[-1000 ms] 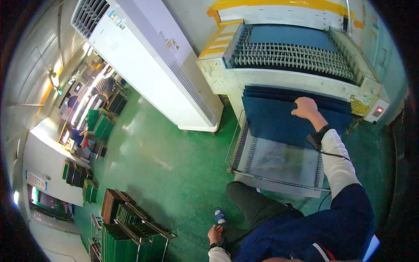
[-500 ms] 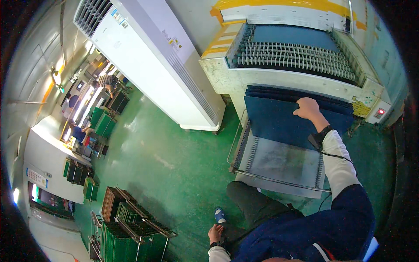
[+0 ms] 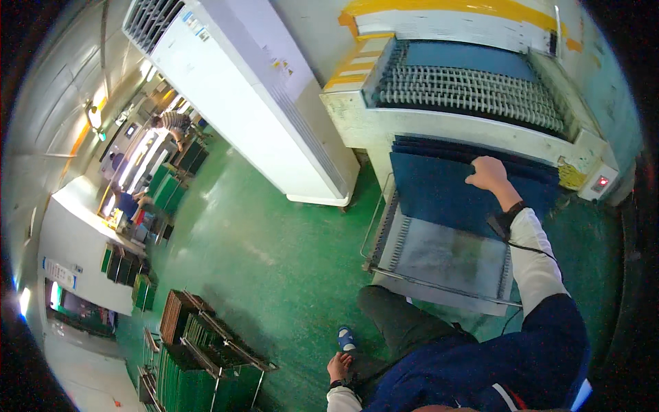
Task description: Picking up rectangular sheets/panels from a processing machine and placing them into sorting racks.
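My right hand [image 3: 490, 174] is closed on the upper edge of a thin dark blue board [image 3: 432, 196]. This board leans at the front of several similar boards standing in a rack [image 3: 446, 257]. The rack has a pale flat base, toothed strips along its sides and a metal bar across the front. Low beside my leg, my left hand [image 3: 338, 367] hangs with loosely bent fingers and nothing visible in it. A dark band with a cable circles my right wrist.
Behind the rack stands a machine with rows of rollers [image 3: 473, 96] and a lit red switch [image 3: 603, 182]. A tall white air conditioner [image 3: 240, 103] is to its left. Green panels [image 3: 185, 378] fill a rack at lower left. Two people [image 3: 127, 204] work at far benches.
The view has shifted slightly, so the scene sits a little further right. My right hand stays at the front board's top edge; my left hand keeps its place.
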The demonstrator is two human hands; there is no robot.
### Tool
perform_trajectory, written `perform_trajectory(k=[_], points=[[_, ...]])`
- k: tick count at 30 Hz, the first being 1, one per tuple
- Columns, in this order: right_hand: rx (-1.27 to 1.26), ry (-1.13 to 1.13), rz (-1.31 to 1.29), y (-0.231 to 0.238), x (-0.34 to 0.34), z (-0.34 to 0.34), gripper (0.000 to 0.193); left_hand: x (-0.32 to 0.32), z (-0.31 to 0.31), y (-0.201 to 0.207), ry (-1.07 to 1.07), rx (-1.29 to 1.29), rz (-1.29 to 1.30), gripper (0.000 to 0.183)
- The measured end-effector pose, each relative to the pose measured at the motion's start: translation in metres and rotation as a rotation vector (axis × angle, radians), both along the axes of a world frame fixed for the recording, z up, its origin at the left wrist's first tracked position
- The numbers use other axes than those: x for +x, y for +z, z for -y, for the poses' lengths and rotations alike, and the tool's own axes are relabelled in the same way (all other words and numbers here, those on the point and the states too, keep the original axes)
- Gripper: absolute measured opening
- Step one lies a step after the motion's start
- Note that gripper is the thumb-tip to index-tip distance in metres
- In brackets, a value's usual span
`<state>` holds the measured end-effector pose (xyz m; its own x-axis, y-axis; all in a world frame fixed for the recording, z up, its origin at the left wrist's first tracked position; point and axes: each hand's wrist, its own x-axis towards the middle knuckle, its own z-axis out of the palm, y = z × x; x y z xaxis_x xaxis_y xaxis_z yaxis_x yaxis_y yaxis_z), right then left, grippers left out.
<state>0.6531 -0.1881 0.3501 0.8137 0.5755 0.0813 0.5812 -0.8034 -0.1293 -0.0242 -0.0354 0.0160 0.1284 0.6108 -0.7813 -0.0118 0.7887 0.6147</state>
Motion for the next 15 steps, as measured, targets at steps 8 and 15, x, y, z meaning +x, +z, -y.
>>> perform_trajectory(k=[8,15], points=[[0.068,0.028,0.035,-0.002,-0.003,0.004,0.040,0.005,-0.001,0.017,0.081,0.029,0.061,0.029],[0.058,-0.011,0.058,-0.002,-0.009,0.000,0.054,0.005,0.005,0.008,0.123,0.044,0.033,0.031]])
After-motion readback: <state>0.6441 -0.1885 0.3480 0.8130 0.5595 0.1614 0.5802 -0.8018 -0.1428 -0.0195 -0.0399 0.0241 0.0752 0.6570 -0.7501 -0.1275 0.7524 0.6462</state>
